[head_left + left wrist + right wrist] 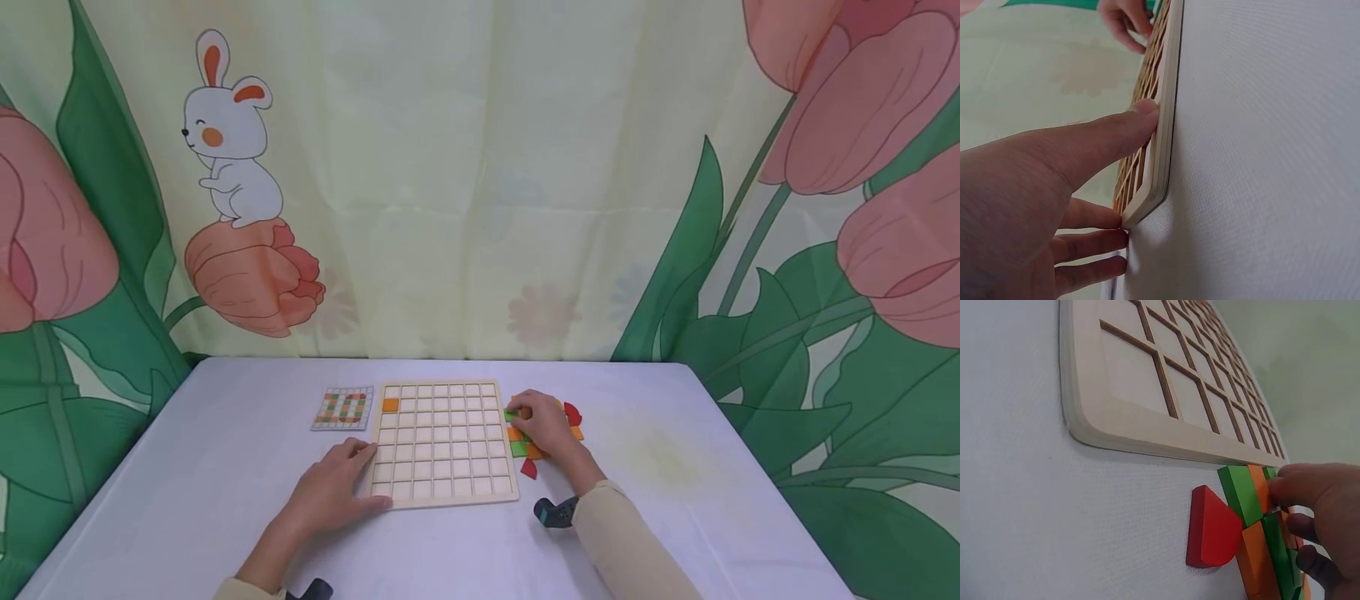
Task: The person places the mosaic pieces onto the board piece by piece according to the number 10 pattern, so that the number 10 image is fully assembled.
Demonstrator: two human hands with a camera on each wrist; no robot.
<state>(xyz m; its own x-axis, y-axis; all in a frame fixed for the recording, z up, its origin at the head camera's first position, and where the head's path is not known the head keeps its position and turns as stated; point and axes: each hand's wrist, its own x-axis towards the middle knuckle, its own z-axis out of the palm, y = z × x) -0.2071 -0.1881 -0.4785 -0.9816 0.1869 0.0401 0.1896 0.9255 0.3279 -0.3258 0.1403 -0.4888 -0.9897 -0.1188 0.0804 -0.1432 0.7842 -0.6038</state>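
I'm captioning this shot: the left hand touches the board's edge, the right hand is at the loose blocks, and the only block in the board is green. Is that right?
Nearly: the only block in the board is orange, not green, as the head view shows. The left hand does touch the board's edge, and the right hand is at the loose blocks.

Over green blocks (pixel 1241 497) and orange blocks (pixel 1257 565) with the right hand (pixel 1335 515), in from the right edge. Touches them with the index fingertip, with the other visible fingers bent; too hidden to tell of any grip. Just left, on the white desk (pixel 1129 537), with a red block (pixel 1217 531) lying flat, curved on one side. Just beside the green blocks, with a board (pixel 1088 381) divided into square cells, rounded at its near corner. At upper right, against a pale green backdrop (pixel 1294 369), blurred.
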